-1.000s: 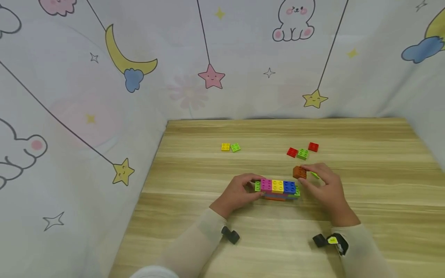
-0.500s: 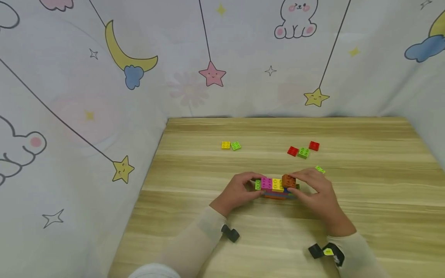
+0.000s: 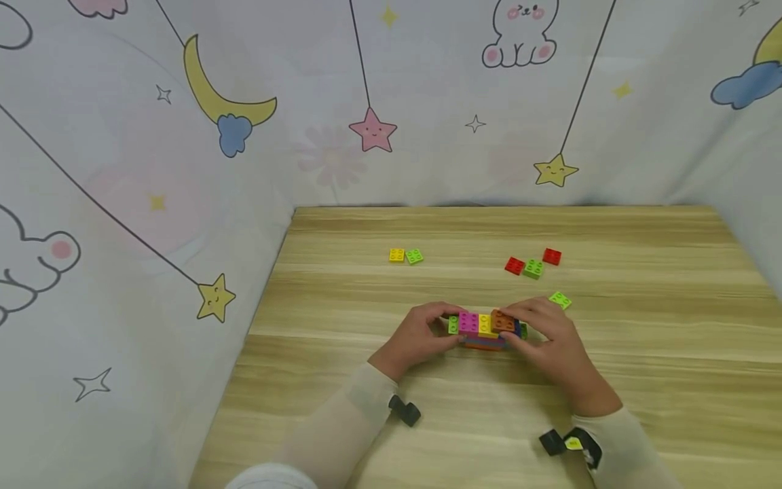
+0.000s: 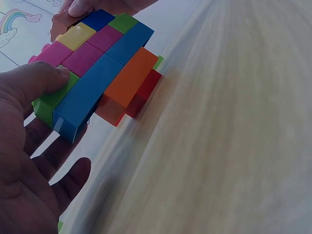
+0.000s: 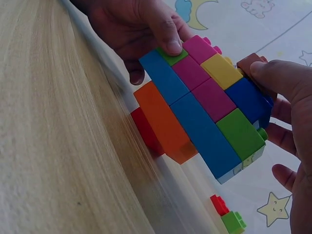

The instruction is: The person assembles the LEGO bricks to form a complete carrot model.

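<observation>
From the head, the block stack (image 3: 469, 323) shows mostly its studded tops; both wrist views reveal its side, with a red brick (image 5: 146, 132) at the base, an orange brick (image 5: 163, 122) above it, then two long blue bricks (image 5: 207, 134). Only the head view takes in the loose yellow piece (image 3: 396, 255) and loose green piece (image 3: 415, 257) beyond the stack to its left, and the lime piece (image 3: 560, 300) beyond its right end, near the right hand (image 3: 552, 343).

The stack stands upright at the wooden table (image 3: 342, 292), wider above than below. Two pink bricks between green ends form its next row; a pink brick, a yellow brick (image 5: 222, 70) and a dark blue brick (image 5: 247, 100) top that.

The left hand (image 3: 417, 339) grips the stack's left end, thumb on the green brick there. The right hand pinches the brown brick (image 3: 504, 321) between thumb and fingers, over the yellow and dark blue bricks; whether it is seated cannot be told.

A second ago the brown brick was beyond the stack's right end; the left hand's grip is unchanged.
</observation>
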Demonstrator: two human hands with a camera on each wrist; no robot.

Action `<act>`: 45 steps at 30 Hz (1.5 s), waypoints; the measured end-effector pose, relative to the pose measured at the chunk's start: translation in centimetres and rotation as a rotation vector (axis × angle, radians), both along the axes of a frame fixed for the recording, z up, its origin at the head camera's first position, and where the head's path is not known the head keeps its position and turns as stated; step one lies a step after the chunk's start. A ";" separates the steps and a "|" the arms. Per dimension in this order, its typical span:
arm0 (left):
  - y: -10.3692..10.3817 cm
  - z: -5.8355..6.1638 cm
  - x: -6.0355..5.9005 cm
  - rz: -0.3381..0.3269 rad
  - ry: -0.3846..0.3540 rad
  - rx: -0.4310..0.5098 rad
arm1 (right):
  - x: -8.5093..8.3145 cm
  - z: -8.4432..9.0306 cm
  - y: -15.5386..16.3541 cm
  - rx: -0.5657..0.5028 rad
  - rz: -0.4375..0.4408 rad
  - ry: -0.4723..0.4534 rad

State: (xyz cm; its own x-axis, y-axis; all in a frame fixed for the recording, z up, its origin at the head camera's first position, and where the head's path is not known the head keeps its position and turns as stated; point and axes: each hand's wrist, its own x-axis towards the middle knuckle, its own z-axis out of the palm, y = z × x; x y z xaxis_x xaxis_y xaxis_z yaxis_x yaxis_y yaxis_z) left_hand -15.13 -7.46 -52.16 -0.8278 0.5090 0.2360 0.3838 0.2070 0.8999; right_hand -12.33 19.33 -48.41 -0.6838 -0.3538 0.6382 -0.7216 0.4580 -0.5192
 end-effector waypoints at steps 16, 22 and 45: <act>0.0 -0.1 0.0 0.012 -0.004 -0.016 | -0.6 0.4 -0.1 0.080 0.061 0.123; 0.1 0.1 0.0 0.016 -0.013 -0.023 | -0.3 0.6 -0.1 0.092 0.026 0.101; 0.1 -0.3 -0.1 0.019 -0.012 -0.037 | 0.1 -2.4 0.0 0.066 -0.093 -0.345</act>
State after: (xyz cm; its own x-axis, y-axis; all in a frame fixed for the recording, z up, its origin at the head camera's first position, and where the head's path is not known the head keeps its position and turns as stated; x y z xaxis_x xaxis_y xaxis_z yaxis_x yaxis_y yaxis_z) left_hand -15.26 -7.40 -52.47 -0.8400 0.5014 0.2073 0.3690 0.2477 0.8958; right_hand -12.22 19.33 -50.80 -0.8862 -0.3128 0.3417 -0.4624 0.5540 -0.6923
